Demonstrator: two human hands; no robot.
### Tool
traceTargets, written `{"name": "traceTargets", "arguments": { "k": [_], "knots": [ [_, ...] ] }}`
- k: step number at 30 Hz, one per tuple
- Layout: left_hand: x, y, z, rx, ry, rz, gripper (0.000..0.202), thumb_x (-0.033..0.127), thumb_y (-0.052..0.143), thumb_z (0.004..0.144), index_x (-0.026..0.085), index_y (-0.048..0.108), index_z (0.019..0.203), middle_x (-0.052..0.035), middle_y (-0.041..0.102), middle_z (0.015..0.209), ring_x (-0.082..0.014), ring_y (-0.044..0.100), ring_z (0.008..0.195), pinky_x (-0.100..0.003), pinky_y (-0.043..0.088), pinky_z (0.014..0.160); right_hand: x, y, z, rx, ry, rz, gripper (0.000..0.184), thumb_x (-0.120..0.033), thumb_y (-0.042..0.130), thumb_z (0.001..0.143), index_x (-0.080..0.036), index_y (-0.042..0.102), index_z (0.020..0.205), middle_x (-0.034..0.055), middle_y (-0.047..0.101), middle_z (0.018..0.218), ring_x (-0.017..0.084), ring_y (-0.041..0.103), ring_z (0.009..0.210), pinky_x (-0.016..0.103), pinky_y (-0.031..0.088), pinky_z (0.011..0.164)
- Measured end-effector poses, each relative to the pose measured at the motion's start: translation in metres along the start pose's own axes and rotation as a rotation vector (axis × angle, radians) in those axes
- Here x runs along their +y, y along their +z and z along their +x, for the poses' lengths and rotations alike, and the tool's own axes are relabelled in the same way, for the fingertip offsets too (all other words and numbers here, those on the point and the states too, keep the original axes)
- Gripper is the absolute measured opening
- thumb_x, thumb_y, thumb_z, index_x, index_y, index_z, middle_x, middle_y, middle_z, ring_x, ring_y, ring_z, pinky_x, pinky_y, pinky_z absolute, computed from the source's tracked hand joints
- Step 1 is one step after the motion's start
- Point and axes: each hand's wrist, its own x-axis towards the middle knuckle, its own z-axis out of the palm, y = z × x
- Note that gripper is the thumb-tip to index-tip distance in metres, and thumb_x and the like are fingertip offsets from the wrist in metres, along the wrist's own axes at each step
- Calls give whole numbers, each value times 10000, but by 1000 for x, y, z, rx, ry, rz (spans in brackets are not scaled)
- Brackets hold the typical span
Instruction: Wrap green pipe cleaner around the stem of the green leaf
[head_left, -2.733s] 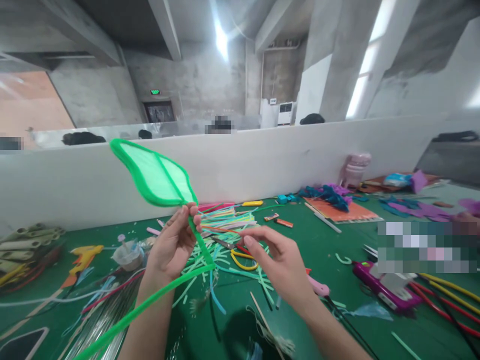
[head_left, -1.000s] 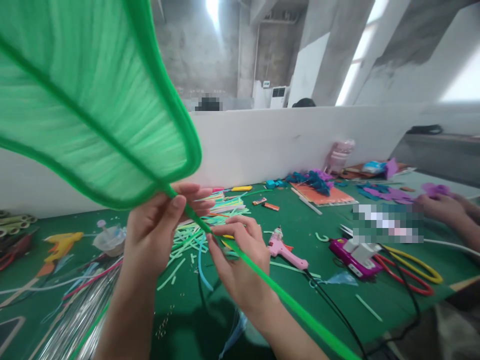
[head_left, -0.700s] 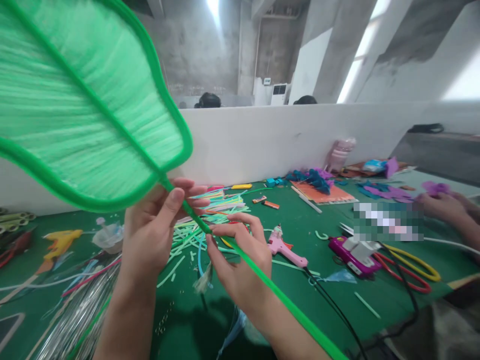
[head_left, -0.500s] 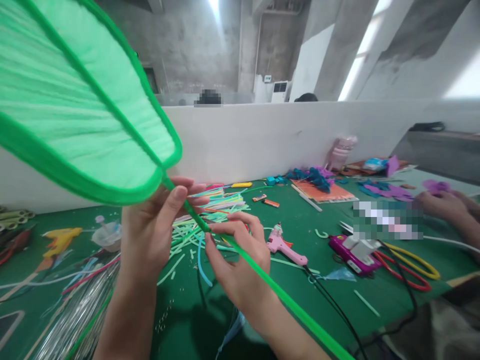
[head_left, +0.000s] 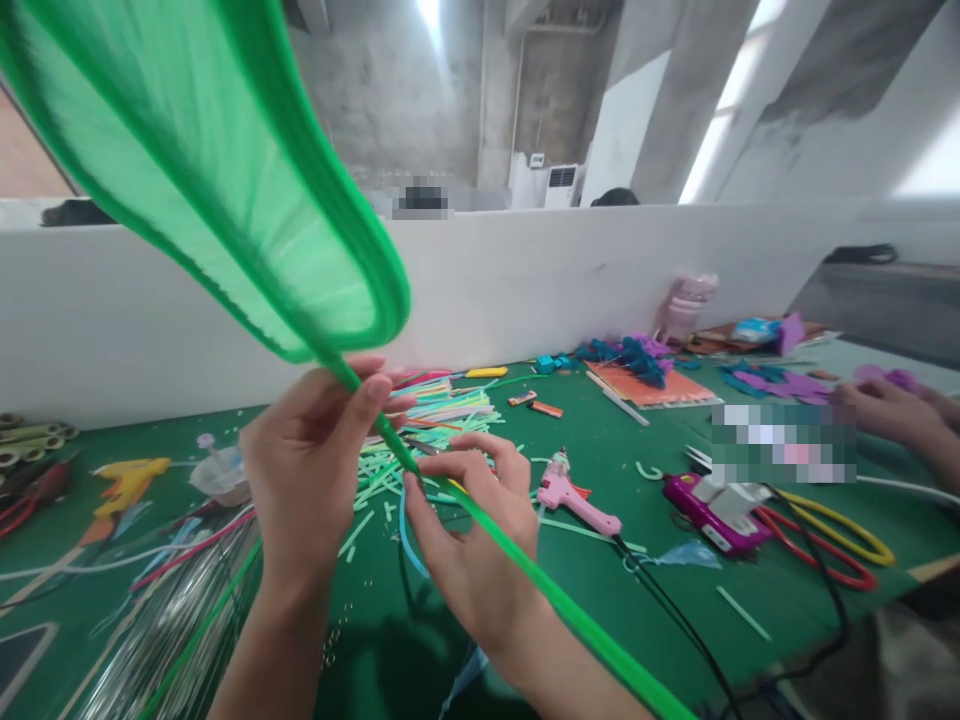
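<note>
A large artificial leaf [head_left: 247,190], pale green with darker green edging and midrib, fills the upper left. My left hand [head_left: 322,430] pinches its thin green stem [head_left: 394,438] just below the leaf base, thumb in front. Lower along the stem, my right hand [head_left: 484,530] is closed, thumb and forefinger pressed on it. From that pinch a bright green strip [head_left: 570,610] runs down over the right forearm to the lower right, leaving the view. Whether it is tape or ribbon I cannot tell.
Cut coloured strips [head_left: 442,405] lie heaped behind my hands. A pink glue gun [head_left: 577,500] with a black cord, a purple power strip [head_left: 712,520] and red-and-yellow-handled tools [head_left: 840,540] lie right. Left are a yellow glue gun [head_left: 127,485] and wires [head_left: 187,630]. Another person's hand [head_left: 877,410] works far right.
The leaf has turned about its stem, its blade now narrower and further right. My left hand has shifted slightly right; both hands keep their hold.
</note>
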Motion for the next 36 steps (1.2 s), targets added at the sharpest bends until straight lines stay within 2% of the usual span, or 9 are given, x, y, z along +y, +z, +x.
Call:
{"name": "traceTargets", "arguments": {
  "k": [4,7,10,13,17,22,28,36],
  "knots": [
    [-1,-3,0,-53,15,-58,198,340,732,851,220,754,1007,-17,795,952,-164,768,766,-248,641,731,-3,-3,3,3,55,28,123,-126,707,798,-195,646,879,37,679,875,210,622,950,390,492,864],
    [0,-11,4,-233,-51,-207,248,375,674,891,215,748,1066,-61,789,1030,-224,773,834,-336,654,762,-6,-8,4,-35,109,85,130,-131,700,794,-201,647,890,41,676,887,217,615,958,395,510,849],
    [0,-21,9,-360,-119,-247,285,283,729,851,231,722,1132,-65,788,1043,-223,774,791,-324,657,700,-8,-15,6,-110,127,162,132,-142,703,791,-213,637,881,22,683,868,214,615,983,391,514,863],
    [-3,-27,14,-340,-107,-217,261,253,736,843,230,722,1103,-52,796,986,-178,762,689,-266,638,625,-8,-22,7,-206,128,238,109,-134,630,842,-216,635,914,28,696,919,216,592,1105,403,493,942],
    [-6,-26,16,-295,-90,-190,260,262,749,832,252,726,1091,-24,795,928,-142,745,662,-222,620,625,-5,-26,6,-283,135,258,196,-123,512,916,-221,640,1027,55,693,1073,212,535,1227,434,456,1018],
    [-7,-23,17,-256,-110,-164,274,293,768,811,253,729,1079,-21,787,902,-138,728,624,-237,620,598,-2,-22,6,-249,126,218,185,-126,523,914,-207,662,1005,76,699,1045,226,544,1205,436,476,991],
    [-11,-22,18,-236,-99,-169,284,291,779,800,256,740,1079,-26,784,881,-132,719,620,-218,610,575,0,-19,6,-180,40,206,245,-84,555,895,-225,701,1031,29,729,937,221,580,1088,413,524,907],
    [-6,-16,16,-135,-42,-45,269,272,776,796,239,737,1060,-11,774,830,-131,722,638,-210,614,586,-2,-15,7,-152,75,174,186,-105,581,895,-204,693,1006,54,724,953,223,596,1000,413,539,859]
  ]
}}
